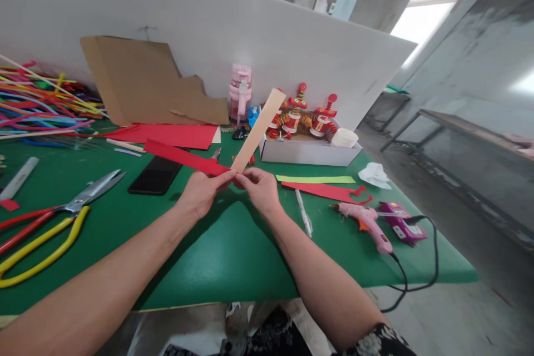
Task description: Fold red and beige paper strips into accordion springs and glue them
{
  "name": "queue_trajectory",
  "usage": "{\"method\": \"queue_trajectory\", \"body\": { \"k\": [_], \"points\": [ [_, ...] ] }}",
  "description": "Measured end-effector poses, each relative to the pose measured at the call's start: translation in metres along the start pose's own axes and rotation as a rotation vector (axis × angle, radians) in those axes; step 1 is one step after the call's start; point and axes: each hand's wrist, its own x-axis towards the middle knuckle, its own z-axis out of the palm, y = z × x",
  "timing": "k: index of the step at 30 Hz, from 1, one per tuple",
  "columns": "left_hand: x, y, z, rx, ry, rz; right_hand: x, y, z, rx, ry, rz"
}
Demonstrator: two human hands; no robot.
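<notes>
A red paper strip [181, 157] and a pale orange paper strip [259, 130] meet at their near ends in a V shape, raised above the table. My left hand [203, 192] pinches the end of the red strip with thumb and finger. Right beside it, my right hand [261, 190] has its fingers closed on the end of the pale orange strip, at the joint. My fingertips hide how the two ends overlap. To the right of my hands lie a lime strip [315, 179], a red paper piece with cut-out curves [321, 190] and a white pen [303, 212].
Large scissors [79, 206] and a black phone [154, 175] lie left on the green table [225, 267]. A pink glue gun [367, 219] with a cord is at right. Behind stand a white box [306, 153] of red figures, a pink bottle [241, 92] and cardboard [137, 80].
</notes>
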Motion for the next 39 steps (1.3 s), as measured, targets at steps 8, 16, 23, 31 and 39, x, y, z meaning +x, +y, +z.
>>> {"method": "queue_trajectory", "body": {
  "k": [8,16,23,31,39],
  "points": [
    [0.001,-0.001,0.001,-0.102,0.018,0.051,0.000,-0.005,0.000,0.177,-0.030,0.099],
    [0.003,-0.003,0.000,-0.062,0.062,0.125,-0.003,-0.007,0.002,0.231,-0.097,0.182],
    [0.004,-0.001,-0.004,0.058,-0.072,0.035,0.000,-0.005,-0.004,0.206,-0.092,0.184],
    [0.002,-0.005,-0.004,0.124,0.026,0.137,-0.002,-0.012,-0.005,0.241,-0.094,0.204],
    [0.012,0.034,-0.025,0.148,-0.083,0.086,0.007,-0.013,-0.014,0.380,0.117,0.191]
  ]
}}
